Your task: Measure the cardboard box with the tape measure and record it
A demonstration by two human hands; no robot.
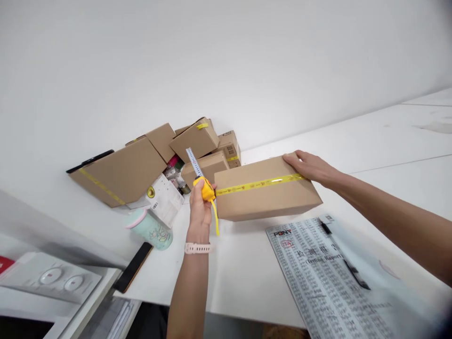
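My left hand [200, 207] is closed around a yellow tape measure [205, 189], whose short white blade [194, 163] sticks out up and to the left. A yellow strap dangles from the tape measure's case. Just right of it is a brown cardboard box [261, 205] with a strip of yellow printed tape along its side. My right hand [305, 165] grips the box's upper right end, thumb and fingers over the corner. The box looks slightly tilted above the white table [247, 254]; whether it touches the table I cannot tell.
Several cardboard boxes [127, 165] are piled against the wall at the back left. Nearer stand a mint-green tumbler [151, 230] and a black flat object [134, 267]. A printed testing report [310, 273] with a pen [344, 256] on it lies front right.
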